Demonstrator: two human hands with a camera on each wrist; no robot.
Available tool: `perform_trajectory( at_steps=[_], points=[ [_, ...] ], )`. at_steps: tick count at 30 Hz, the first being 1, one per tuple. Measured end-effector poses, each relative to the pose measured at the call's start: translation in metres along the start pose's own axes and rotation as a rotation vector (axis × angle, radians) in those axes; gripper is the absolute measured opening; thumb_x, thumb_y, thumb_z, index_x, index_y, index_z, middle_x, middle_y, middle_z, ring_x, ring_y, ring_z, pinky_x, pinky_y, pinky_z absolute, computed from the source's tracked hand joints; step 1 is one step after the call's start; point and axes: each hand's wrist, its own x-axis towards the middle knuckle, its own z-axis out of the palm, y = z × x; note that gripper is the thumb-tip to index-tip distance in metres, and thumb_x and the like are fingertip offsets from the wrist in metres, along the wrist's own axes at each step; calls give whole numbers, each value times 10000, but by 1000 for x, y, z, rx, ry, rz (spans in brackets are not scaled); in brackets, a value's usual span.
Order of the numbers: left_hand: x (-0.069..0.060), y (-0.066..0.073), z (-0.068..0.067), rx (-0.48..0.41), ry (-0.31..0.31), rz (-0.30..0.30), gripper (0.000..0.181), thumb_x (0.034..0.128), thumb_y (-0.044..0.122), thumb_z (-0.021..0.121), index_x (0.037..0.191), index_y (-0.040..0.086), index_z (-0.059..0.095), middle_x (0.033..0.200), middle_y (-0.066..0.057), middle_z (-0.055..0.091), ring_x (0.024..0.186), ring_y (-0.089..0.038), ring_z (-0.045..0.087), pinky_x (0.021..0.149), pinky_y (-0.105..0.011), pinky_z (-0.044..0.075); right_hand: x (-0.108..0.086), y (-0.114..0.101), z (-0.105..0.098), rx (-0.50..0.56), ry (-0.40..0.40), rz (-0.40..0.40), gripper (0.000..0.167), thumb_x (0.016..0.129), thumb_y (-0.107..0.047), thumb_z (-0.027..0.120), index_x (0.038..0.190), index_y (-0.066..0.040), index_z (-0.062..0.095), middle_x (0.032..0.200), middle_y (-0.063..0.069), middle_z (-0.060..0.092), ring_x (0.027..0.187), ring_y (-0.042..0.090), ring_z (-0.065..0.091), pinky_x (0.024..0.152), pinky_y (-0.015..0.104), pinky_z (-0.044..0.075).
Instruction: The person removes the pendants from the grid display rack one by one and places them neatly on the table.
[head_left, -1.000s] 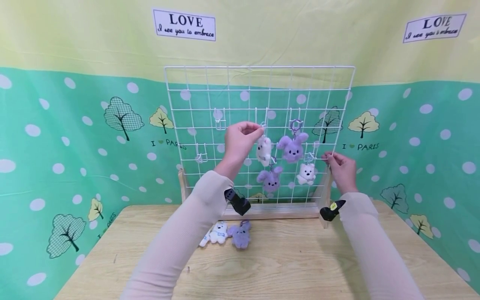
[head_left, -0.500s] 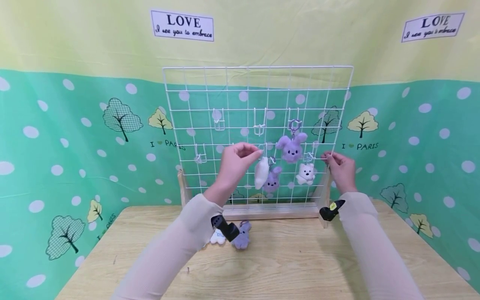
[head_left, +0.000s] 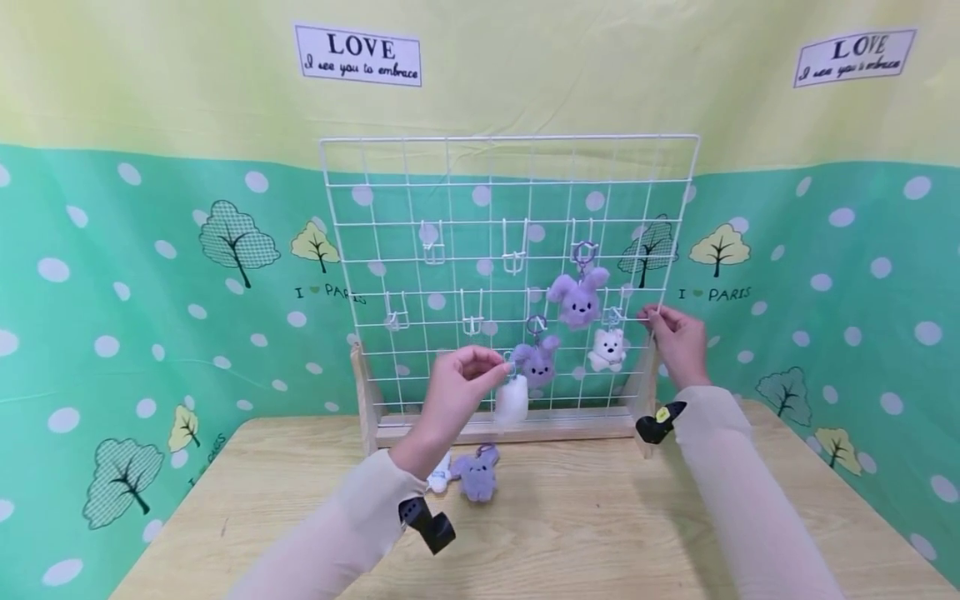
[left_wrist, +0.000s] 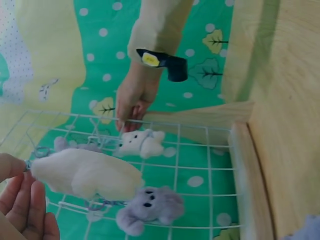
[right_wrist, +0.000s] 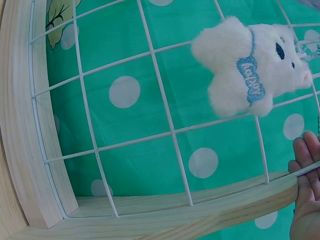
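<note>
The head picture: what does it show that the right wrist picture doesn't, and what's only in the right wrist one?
Only the head picture shows the LOVE signs and the left grip holding a white toy.
Only the right wrist picture shows clear letters on the blue badge of the hanging white bear.
Both show that white bear, the wire grid behind it and the right grip at the grid's edge.

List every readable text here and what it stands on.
"LOVE I see you to embrace": left label.
"LOVE I see you … embrace": right label, one word creased.
"I PARIS", heart between: green backdrop, twice; a third too slanted.
Possibly "Happy": blue patch on white plush toy.
Yellow sticker on wrist camera: unreadable, blurred.
</note>
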Motion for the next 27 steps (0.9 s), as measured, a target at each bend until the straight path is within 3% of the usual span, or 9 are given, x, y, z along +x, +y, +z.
perform_trajectory(
  at_steps=[5,11,20,27],
  points=[
    [-14,-15,-3,1,7,-24,197,833,158,717,1009,80,678,917,-45,693,868,-147,633,808,-273,522,0,-1,1,2,1,-2,409,966,-338,501,1267,-69,565,1220,72,630,1103,122,604,966,292,446],
    [-33,-40,-4,10,-32,-48,171,838,125,709,971,18,693,908,-73,698,803,-125,623,719,-225,529,-1,-2,0,6,9,-17,392,971,-293,505,1257,-31,567,1173,60,655,1008,55,627,916,229,468],
    [-56,-79,-9,80,-81,-124,147,836,102,700,931,-9,681,899,-88,698,792,-124,614,723,-220,512,0,-2,3,-6,6,-31,396,969,-314,501,1252,-47,575,1201,105,635,1068,130,620,921,237,467],
    [-60,-104,-6,120,-122,-88,105,825,45,691,892,-34,676,860,-134,702,735,-116,603,644,-184,500,-1,-1,0,-13,5,-16,397,969,-313,502,1260,-52,568,1184,61,649,1057,118,619,891,215,484]
  ],
)
